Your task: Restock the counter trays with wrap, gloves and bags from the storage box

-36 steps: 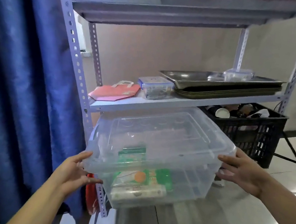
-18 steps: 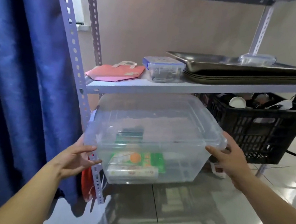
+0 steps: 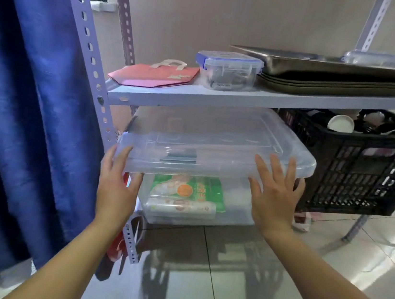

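The clear plastic storage box (image 3: 218, 137) with its lid on stands on the floor under the lowest shelf (image 3: 248, 98). Through its front wall I see a green packet (image 3: 186, 188) and a white roll (image 3: 181, 207) lying below it. My left hand (image 3: 116, 184) lies against the box's front left corner, fingers on the lid rim and thumb spread under it. My right hand (image 3: 275, 199) is flat against the front right of the lid rim, fingers apart. Neither hand is closed around the box.
A black crate (image 3: 363, 176) of cups stands right of the box. On the shelf lie stacked metal trays (image 3: 339, 72), a small blue-lidded container (image 3: 228, 70) and a pink bag (image 3: 153, 75). A blue curtain (image 3: 22, 101) hangs left of the rack post (image 3: 90, 60). The tiled floor is glossy.
The box went down and back from mid-air to the floor under the shelf. Both hands left its sides and now lie against its front rim.
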### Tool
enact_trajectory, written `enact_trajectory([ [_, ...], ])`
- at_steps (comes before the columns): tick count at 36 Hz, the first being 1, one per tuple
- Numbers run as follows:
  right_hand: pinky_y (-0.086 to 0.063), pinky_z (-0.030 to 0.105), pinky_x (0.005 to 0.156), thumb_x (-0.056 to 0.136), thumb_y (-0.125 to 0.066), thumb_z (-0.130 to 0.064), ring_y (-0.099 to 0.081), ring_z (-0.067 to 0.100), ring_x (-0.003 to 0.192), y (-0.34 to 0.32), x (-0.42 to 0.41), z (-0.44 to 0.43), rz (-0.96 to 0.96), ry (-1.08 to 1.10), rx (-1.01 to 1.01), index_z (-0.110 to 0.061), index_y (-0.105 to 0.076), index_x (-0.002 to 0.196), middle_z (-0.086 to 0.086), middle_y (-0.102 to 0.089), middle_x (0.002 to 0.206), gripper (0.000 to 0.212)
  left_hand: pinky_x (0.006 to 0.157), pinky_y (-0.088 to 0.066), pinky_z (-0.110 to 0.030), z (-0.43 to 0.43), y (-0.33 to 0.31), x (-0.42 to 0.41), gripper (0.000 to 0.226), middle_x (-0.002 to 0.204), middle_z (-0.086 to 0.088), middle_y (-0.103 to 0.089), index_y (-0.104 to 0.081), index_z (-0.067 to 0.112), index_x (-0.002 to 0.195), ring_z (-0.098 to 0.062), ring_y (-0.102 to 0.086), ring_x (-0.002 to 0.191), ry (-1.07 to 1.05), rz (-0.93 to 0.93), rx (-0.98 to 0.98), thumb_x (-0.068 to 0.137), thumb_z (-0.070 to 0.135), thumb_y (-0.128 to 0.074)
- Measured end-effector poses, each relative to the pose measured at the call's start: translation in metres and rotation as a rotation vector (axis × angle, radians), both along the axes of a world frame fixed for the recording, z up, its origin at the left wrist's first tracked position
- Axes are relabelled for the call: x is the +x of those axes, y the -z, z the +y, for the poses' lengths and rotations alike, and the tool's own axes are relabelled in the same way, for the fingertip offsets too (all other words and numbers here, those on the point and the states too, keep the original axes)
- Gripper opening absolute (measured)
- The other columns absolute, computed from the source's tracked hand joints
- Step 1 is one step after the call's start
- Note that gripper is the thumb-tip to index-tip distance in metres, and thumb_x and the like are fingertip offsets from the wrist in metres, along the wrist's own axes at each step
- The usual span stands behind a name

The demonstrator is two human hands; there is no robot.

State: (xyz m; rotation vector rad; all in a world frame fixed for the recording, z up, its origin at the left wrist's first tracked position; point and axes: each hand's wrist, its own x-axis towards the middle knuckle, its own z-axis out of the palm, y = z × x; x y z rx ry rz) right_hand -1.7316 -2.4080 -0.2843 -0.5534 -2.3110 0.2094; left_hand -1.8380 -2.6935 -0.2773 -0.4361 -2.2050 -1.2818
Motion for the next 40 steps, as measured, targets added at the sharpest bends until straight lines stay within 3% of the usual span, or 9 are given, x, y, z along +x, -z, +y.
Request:
enact_trajectory([
  [4, -0.012, 0.069, 0.112, 0.097, -0.05, -0.038, -0.015, 0.039, 0.149, -0.004, -0.013, 0.014, -0.118, 0.057, 0.058, -0.032, -0.037, 0.148, 0.005, -0.034, 0.158, 0.053, 0.12, -0.021, -0.051, 0.012, 0.011, 0.002, 0.062, 0.166, -0.011, -0.011, -0.032, 0.027, 0.151, -0.033, -0.011, 0.152, -0.102, 0.077, -0.337, 0.096, 0.021, -0.059],
  [9, -0.013, 0.065, 0.115, 0.097, -0.046, -0.041, -0.006, 0.041, 0.149, 0.0, -0.021, 0.015, -0.152, 0.067, 0.066, -0.028, -0.022, 0.153, 0.007, -0.017, 0.164, 0.062, 0.12, -0.015, -0.056, 0.018, 0.014, -0.005, 0.088, 0.165, -0.02, 0.005, -0.007, 0.027, 0.157, -0.043, -0.004, 0.151, -0.161, 0.076, -0.482, 0.09, 0.018, -0.064],
  [15, -0.011, 0.06, 0.118, 0.101, -0.034, -0.044, 0.003, 0.041, 0.149, -0.012, -0.035, 0.022, -0.181, 0.035, 0.047, -0.024, -0.018, 0.154, 0.009, -0.01, 0.165, 0.059, 0.121, -0.014, -0.057, 0.023, -0.001, -0.018, 0.075, 0.165, -0.018, 0.011, -0.004, 0.029, 0.158, -0.039, -0.001, 0.152, -0.129, 0.062, -0.483, 0.1, 0.027, -0.051],
  [23, -0.004, 0.06, 0.117, 0.101, -0.024, -0.052, 0.012, 0.035, 0.15, -0.025, -0.062, 0.031, -0.286, 0.04, 0.014, -0.032, -0.006, 0.155, 0.002, 0.003, 0.166, 0.06, 0.123, 0.001, -0.049, 0.028, -0.016, -0.041, 0.096, 0.164, -0.012, 0.024, 0.018, 0.032, 0.155, -0.032, 0.018, 0.152, -0.178, -0.048, -0.665, 0.093, 0.038, -0.056],
  [29, -0.001, 0.061, 0.118, 0.095, -0.03, -0.058, 0.019, 0.032, 0.149, -0.033, -0.08, 0.045, -0.405, -0.011, -0.049, -0.036, 0.002, 0.154, -0.003, 0.014, 0.165, 0.071, 0.122, -0.001, -0.047, 0.038, -0.012, -0.051, 0.11, 0.163, -0.011, 0.027, 0.023, 0.032, 0.153, -0.034, 0.017, 0.151, -0.152, -0.082, -0.698, 0.086, 0.035, -0.065],
  [40, -0.002, 0.061, 0.117, 0.089, -0.035, -0.069, 0.034, 0.029, 0.143, -0.041, -0.091, 0.062, -0.542, -0.082, -0.081, -0.037, 0.02, 0.151, -0.004, 0.03, 0.16, 0.089, 0.122, 0.001, -0.05, 0.049, -0.012, -0.068, 0.113, 0.163, -0.007, 0.027, 0.019, 0.036, 0.153, -0.033, 0.019, 0.151, -0.104, -0.122, -0.666, 0.082, 0.027, -0.068],
])
